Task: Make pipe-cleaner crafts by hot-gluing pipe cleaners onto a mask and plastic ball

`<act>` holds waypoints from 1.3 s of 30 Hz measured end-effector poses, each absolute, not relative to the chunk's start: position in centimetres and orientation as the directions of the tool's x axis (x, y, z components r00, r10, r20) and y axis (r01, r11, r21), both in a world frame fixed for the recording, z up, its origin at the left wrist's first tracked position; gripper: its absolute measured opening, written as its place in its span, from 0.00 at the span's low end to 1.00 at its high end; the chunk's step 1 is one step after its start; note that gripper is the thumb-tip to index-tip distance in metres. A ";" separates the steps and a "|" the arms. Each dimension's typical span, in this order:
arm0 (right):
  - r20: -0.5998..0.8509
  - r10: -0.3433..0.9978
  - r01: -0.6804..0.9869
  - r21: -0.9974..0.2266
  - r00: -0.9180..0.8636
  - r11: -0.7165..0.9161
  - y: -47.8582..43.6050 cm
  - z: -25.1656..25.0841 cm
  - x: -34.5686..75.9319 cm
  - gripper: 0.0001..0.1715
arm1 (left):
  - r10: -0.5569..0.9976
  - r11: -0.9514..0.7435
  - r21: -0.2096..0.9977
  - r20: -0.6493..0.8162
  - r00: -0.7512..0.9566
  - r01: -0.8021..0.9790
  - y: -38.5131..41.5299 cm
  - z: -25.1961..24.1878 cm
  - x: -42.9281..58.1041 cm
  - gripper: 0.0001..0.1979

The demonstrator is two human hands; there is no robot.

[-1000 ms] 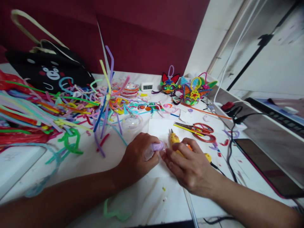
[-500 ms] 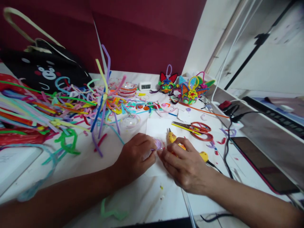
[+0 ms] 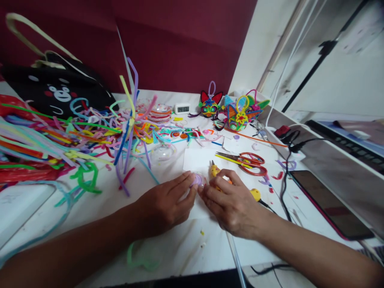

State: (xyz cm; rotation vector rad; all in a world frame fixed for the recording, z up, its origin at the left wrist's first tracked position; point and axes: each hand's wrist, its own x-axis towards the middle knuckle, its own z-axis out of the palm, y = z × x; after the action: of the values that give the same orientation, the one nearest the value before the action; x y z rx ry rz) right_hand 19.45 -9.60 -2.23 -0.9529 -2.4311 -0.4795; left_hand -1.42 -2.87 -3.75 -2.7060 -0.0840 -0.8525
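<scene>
While the left hand [image 3: 169,200] pinches the purple coil [image 3: 197,181] at its near-left edge, thumb and fingers closed on it, the right hand [image 3: 232,204] curls in from the other side, fingertips at or just beside the coil; whether they grip it cannot be told. The coil sits between the two hands, above the white paper [image 3: 192,158], with what looks like clear plastic [image 3: 205,179] at its right edge. The glue gun [image 3: 214,171] lies partly hidden under the right hand, nozzle pointing away from the wearer; whether the fingers bear on it is unclear. Main risk, as judged: a knuckle or the coil brushing the nozzle, if hot, because everything is so close together. Second: uneven pinching could loosen the coil's turns or make it slip. Right of the paper, scissors [image 3: 252,163] lie with blades toward the gun; a rightward reach could knock them. A black cord [image 3: 286,192] runs beside the phone [image 3: 330,204]; a snag might drag on whatever it feeds. Left, a heap of pipe cleaners [image 3: 99,136] spreads over the counter [image 3: 180,256]; a careless sleeve or elbow could sweep loose pieces into the work.
</scene>
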 end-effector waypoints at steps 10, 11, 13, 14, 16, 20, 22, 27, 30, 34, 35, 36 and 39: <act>0.570 0.487 0.693 0.219 -0.662 0.687 -9.6 -2.2 19.8 0.14 | -0.098 -0.908 -0.393 0.542 0.835 0.148 -2.6 -4.1 -1.4 0.14; 0.570 0.476 0.688 0.234 -0.670 0.687 -9.6 -2.2 20.0 0.13 | -0.097 -0.907 -0.393 0.547 0.832 0.153 -2.6 -4.1 -1.4 0.14; 0.562 0.466 0.679 0.256 -0.683 0.688 -9.6 -2.1 20.2 0.11 | -0.097 -0.903 -0.397 0.558 0.824 0.162 -2.6 -4.1 -1.4 0.14; 0.557 0.466 0.678 0.262 -0.687 0.686 -9.6 -2.0 20.3 0.11 | -0.099 -0.902 -0.401 0.558 0.824 0.163 -2.6 -4.1 -1.4 0.13; 0.554 0.466 0.679 0.270 -0.690 0.683 -9.6 -1.9 20.5 0.10 | -0.100 -0.902 -0.402 0.551 0.829 0.159 -2.7 -4.0 -1.4 0.13; 0.564 0.456 0.675 0.270 -0.689 0.686 -9.6 -1.7 20.8 0.11 | -0.090 -0.913 -0.377 0.555 0.827 0.153 -2.8 -3.8 -1.3 0.14; 0.573 0.469 0.694 0.267 -0.672 0.668 -9.6 -1.6 20.9 0.11 | -0.092 -0.916 -0.372 0.555 0.826 0.148 -2.7 -3.9 -1.3 0.14; 0.564 0.571 0.782 0.250 -0.597 0.571 -9.2 -1.6 21.2 0.08 | -0.069 -0.899 -0.397 0.547 0.835 0.186 -2.8 -4.0 -1.3 0.12; 0.556 0.611 0.808 0.216 -0.563 0.548 -9.1 -1.7 21.3 0.09 | -0.066 -0.893 -0.409 0.535 0.842 0.190 -2.8 -3.8 -1.3 0.13; 0.572 0.613 0.811 0.173 -0.545 0.559 -9.0 -1.8 21.4 0.09 | -0.067 -0.906 -0.381 0.553 0.831 0.181 -2.7 -3.8 -1.4 0.14; 0.572 0.613 0.810 0.166 -0.544 0.563 -9.0 -1.8 21.4 0.09 | -0.053 -0.913 -0.361 0.563 0.825 0.188 -2.6 -3.9 -1.4 0.15; 0.571 0.616 0.809 0.161 -0.543 0.565 -9.0 -1.8 21.4 0.09 | -0.040 -0.920 -0.341 0.568 0.822 0.191 -2.6 -3.9 -1.5 0.16; 0.565 0.627 0.813 0.147 -0.537 0.564 -9.1 -1.7 21.4 0.09 | -0.001 -0.944 -0.267 0.591 0.807 0.194 -2.5 -4.1 -1.6 0.18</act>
State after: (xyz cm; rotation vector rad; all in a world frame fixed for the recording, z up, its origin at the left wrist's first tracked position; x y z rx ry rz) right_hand 21.44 -9.08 -1.72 -1.1593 -2.3456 -0.5510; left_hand -1.58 -2.48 -4.08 -2.6785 -0.1468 -0.8758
